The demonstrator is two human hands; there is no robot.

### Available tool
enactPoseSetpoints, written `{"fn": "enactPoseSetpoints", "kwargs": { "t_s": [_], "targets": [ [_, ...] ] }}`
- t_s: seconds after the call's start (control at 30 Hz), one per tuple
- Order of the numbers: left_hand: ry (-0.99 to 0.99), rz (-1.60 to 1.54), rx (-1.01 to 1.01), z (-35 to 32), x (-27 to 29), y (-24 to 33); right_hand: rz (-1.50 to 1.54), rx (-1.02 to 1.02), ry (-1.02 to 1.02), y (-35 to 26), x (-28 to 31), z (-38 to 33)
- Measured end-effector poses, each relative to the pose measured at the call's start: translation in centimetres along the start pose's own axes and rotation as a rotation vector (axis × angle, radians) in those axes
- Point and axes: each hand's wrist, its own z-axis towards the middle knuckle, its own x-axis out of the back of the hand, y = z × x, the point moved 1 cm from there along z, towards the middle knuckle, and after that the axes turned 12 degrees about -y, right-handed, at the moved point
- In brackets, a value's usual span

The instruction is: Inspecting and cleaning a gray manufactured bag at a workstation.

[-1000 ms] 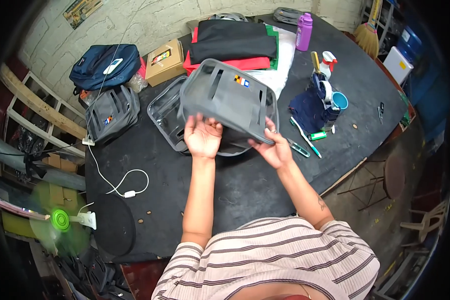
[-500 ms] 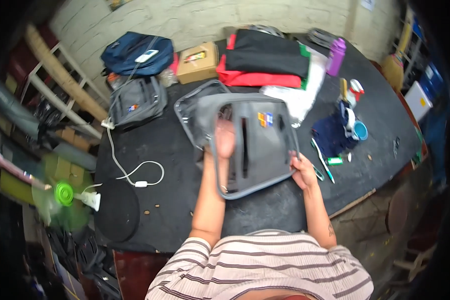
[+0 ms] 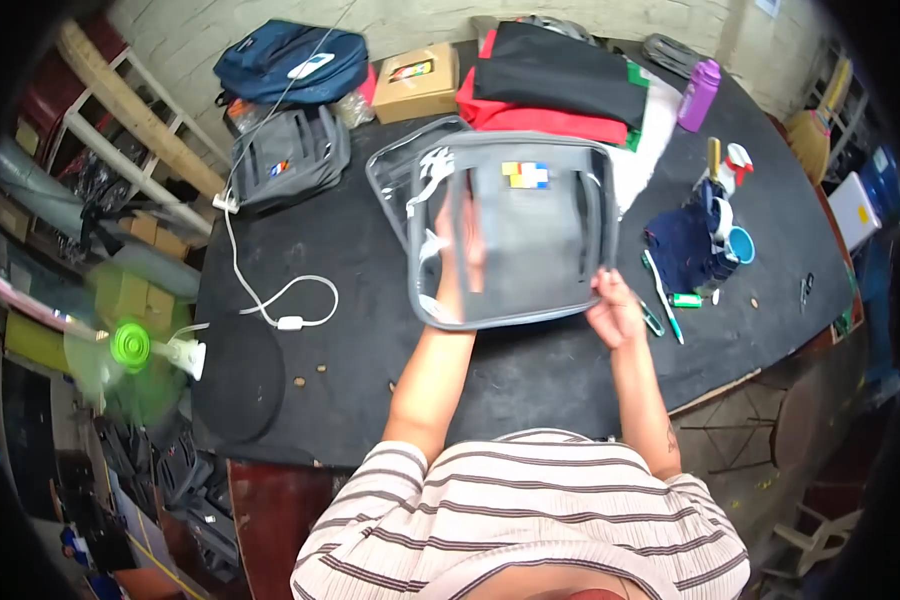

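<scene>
Gripping the grey clear-sided bag (image 3: 530, 235): left hand (image 3: 460, 245) inside, right hand (image 3: 615, 310) closed on its corner.

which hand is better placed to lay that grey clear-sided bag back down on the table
Probably the right hand: it grips the grey bag by its near right corner from outside, free to lower it. The left hand is inside the bag, behind the clear panel, so it must come out first.

The person wears a short-sleeved shirt (image 3: 530, 520) in a pale cream colour, crossed by thin dark stripes that run in curved bands over the shoulders and chest. Both forearms are bare from the elbow down to the left hand (image 3: 460, 255) and right hand (image 3: 615, 310). A small dark mark, perhaps a tattoo, shows on the right forearm (image 3: 670, 440), near the elbow.
</scene>
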Motion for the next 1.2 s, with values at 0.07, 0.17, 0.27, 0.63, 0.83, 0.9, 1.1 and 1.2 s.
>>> {"fn": "enactPoseSetpoints", "kwargs": {
  "t_s": [0.07, 0.17, 0.27, 0.63, 0.83, 0.9, 1.1, 1.2],
  "targets": [
    [-0.081, -0.170, 0.159, -1.6, -0.6, -1.7, 0.046, -0.109, -0.129, 1.5, -4.5, -0.5],
    [-0.144, 0.588, 0.259, -1.0, 0.4, -3.7, -0.483, -0.384, -0.201, 3.2, -13.5, -3.0],
    [-0.411, 1.841, 0.123, 0.2, -5.4, -2.7, -1.153, -0.339, -1.018, -1.6, -19.6, -4.9],
    [-0.511, 1.074, 0.303, 5.1, 6.7, -0.5, -1.031, -0.084, -0.684, -10.3, -18.8, 9.8],
    [-0.517, 1.159, 0.330, 0.1, 5.0, -1.5, -0.898, -0.152, -0.466, -7.6, -16.8, 11.5],
    [-0.499, 1.187, 0.340, 0.8, 4.9, -1.9, -0.877, -0.157, -0.438, -7.0, -16.2, 11.3],
    [-0.468, 1.272, 0.363, 0.3, 4.8, 0.5, -0.883, -0.380, -0.297, -6.6, -12.3, 6.5],
    [-0.427, 1.324, 0.370, -0.5, 4.9, 1.8, -0.780, -0.354, -0.327, -5.4, -12.0, 4.0]
  ]
}}
